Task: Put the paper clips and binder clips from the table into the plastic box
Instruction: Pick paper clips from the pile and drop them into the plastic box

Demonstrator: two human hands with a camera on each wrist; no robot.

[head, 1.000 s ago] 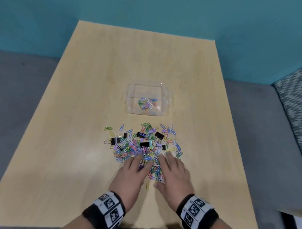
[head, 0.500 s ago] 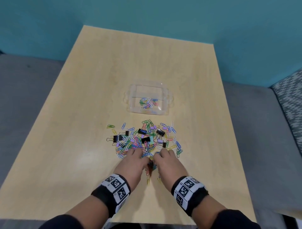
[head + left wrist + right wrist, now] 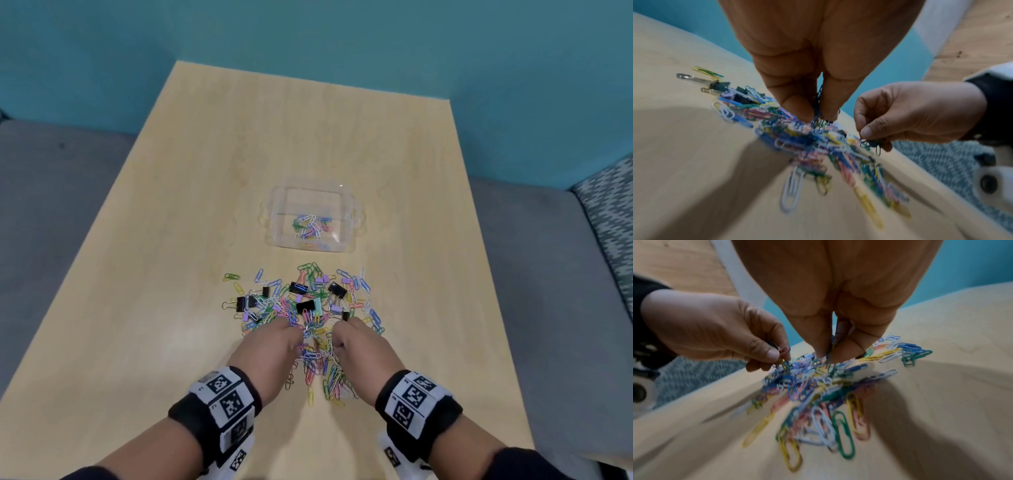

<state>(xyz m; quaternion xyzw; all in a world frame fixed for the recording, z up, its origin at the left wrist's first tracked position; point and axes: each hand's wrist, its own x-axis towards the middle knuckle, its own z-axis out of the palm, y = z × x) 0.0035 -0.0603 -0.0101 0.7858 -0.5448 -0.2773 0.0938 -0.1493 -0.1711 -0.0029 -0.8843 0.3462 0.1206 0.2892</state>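
Observation:
A heap of coloured paper clips (image 3: pixel 308 308) mixed with black binder clips (image 3: pixel 337 289) lies on the table, just in front of a clear plastic box (image 3: pixel 346 205) that holds several paper clips. My left hand (image 3: pixel 277 339) pinches a bunch of paper clips (image 3: pixel 818 112) at the near edge of the heap. My right hand (image 3: pixel 356 339), close beside it, pinches another bunch of paper clips (image 3: pixel 830 352). Both bunches hang from the fingertips, a little above the pile. More paper clips (image 3: pixel 329 377) lie scattered between my wrists.
The light wooden table (image 3: pixel 171 240) stands against a teal wall (image 3: pixel 308 34). Grey floor (image 3: pixel 51 205) runs along both sides. A patterned cushion (image 3: pixel 609 212) sits off the right edge. A lone green and yellow clip (image 3: pixel 231 277) lies left of the heap.
My hands went from lying flat on the heap to closing their fingers round clips, and have lifted slightly. The head view has pulled back, showing more of both forearms.

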